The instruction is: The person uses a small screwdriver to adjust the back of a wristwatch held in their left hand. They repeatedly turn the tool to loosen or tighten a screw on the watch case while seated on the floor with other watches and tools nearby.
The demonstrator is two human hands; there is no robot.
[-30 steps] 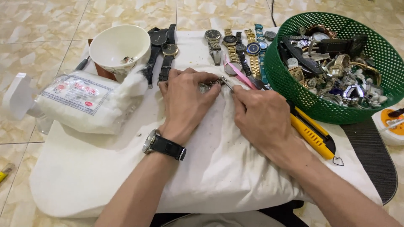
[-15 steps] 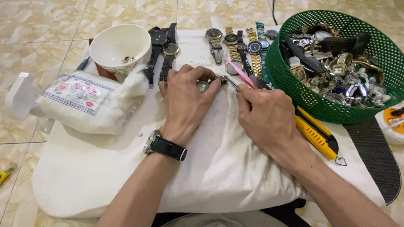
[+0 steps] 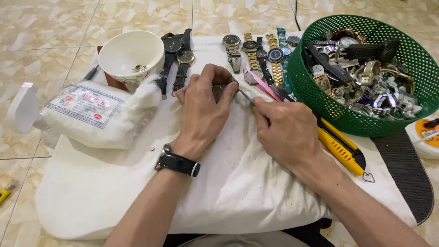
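Far left: white cotton pack [image 3: 93, 114] and white bowl [image 3: 131, 55] on the white cloth [image 3: 228, 192]. Centre: left hand [image 3: 203, 107], fingers curled, pinches a small watch case [image 3: 218, 91] against the cloth. Right hand [image 3: 286, 130] grips a thin metal tool [image 3: 245, 95], its tip touching the case. Just right lies a yellow utility knife [image 3: 340, 146]; far right, a green basket [image 3: 320, 98] of watches.

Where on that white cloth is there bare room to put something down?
The widest bare patch of the white cloth lies near the person, between the two forearms and below the cotton bag. Another strip runs under the yellow utility knife. The far edge is crowded: bowl, row of watches, green basket, and both the left hand and right hand.
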